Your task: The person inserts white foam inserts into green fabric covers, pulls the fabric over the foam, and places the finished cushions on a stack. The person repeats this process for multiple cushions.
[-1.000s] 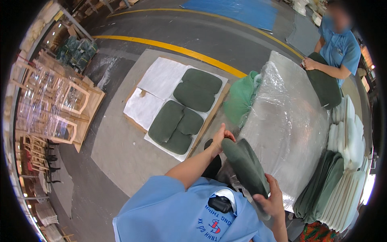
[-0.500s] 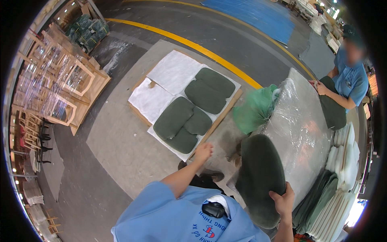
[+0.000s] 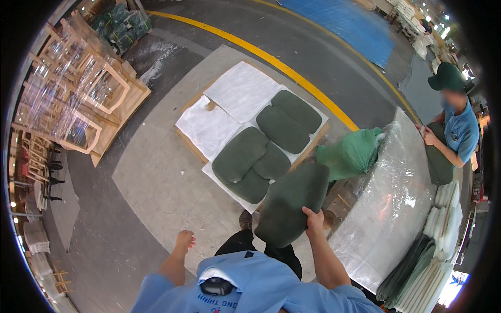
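Printed lettering on a blue work shirt (image 3: 282, 284), located relative to the black device (image 3: 216, 286) at its collar.
Blue capital letters (image 3: 218, 302), upside down in the head view, lie directly below the device; beneath them, a small red emblem (image 3: 215, 310) is cut by the lower edge. Far above and right of the device, a dark chest mark (image 3: 455, 137) on a co-worker's shirt (image 3: 466, 129) is too small to read.

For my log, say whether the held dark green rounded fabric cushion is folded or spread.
Spread: the dark green cushion shows one broad face without a visible fold, the right hand gripping its edge.
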The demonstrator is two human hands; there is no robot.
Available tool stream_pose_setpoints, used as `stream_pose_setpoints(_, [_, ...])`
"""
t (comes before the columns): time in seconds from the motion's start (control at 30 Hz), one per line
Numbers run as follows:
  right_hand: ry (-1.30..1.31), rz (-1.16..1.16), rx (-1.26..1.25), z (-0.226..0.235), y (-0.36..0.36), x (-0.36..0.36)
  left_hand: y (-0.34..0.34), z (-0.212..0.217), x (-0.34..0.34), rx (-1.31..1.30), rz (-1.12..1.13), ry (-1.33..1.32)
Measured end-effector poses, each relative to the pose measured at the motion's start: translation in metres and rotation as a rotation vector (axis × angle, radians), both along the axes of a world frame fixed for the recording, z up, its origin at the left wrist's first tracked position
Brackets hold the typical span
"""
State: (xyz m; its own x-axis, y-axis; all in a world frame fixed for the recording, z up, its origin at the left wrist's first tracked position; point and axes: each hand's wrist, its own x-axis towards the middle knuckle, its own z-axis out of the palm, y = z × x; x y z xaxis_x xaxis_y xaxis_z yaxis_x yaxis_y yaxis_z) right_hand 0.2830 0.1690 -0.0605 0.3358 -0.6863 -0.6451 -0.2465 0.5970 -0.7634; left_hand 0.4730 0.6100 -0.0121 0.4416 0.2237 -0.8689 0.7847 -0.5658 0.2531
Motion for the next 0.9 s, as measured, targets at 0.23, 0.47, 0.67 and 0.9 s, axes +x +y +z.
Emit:
stream_pose_setpoints(0.23, [-0.165,-0.049,0.314,-0.070,0.040,0.059,0.048,0.004,-0.019,0.010,-0.066,0.066])
stream_pose_setpoints(0.47, [0.507,0.254,0.278,-0.127,0.020,0.075,0.052,-0.001,-0.011,-0.077,-0.181,0.024])
stream_pose_setpoints(0.67, [0.506,0.279,0.301,-0.136,0.024,0.037,0.050,-0.013,-0.011,-0.113,-0.062,0.058])
stream_pose_setpoints(0.9, [0.523,0.283,0.407,-0.175,0.020,0.044,0.033,-0.033,-0.018,-0.049,-0.031,0.116])
